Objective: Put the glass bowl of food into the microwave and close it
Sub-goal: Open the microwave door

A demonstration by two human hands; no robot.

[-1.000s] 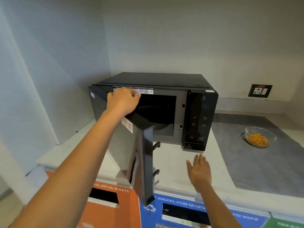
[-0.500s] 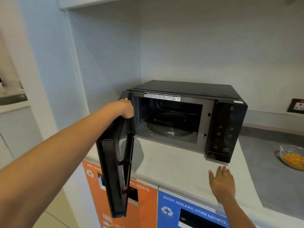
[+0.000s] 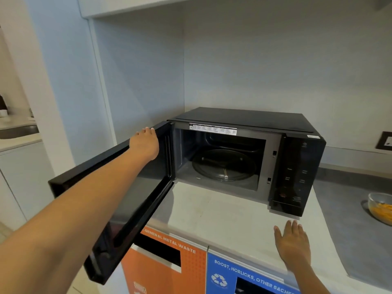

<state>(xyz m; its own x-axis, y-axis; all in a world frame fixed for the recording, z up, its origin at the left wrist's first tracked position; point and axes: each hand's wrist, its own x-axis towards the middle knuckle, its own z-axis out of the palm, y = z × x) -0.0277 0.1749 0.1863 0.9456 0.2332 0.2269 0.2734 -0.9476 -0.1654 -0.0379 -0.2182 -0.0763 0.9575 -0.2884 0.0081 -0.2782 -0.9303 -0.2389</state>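
The black microwave [image 3: 246, 119] stands on the pale counter [image 3: 222, 219] with its door [image 3: 135, 209] swung wide open to the left. Inside, the glass turntable [image 3: 224, 166] is bare. My left hand [image 3: 146, 143] lies against the door's top edge near the hinge, fingers stretched over the edge and not curled round it. My right hand [image 3: 293, 245] rests flat on the counter in front of the control panel, fingers spread, holding nothing. The glass bowl [image 3: 379, 201] of orange food sits at the far right, partly cut off by the frame edge.
The bowl stands on a grey mat [image 3: 350, 230] right of the microwave. Below the counter edge are an orange waste bin [image 3: 165, 272] and a blue one [image 3: 244, 279]. A wall socket [image 3: 385, 141] is at the right. Walls close in behind and to the left.
The door has swung from half open to fully open toward the left. My left hand has shifted along its top edge toward the hinge and loosened. My right hand stays on the counter.
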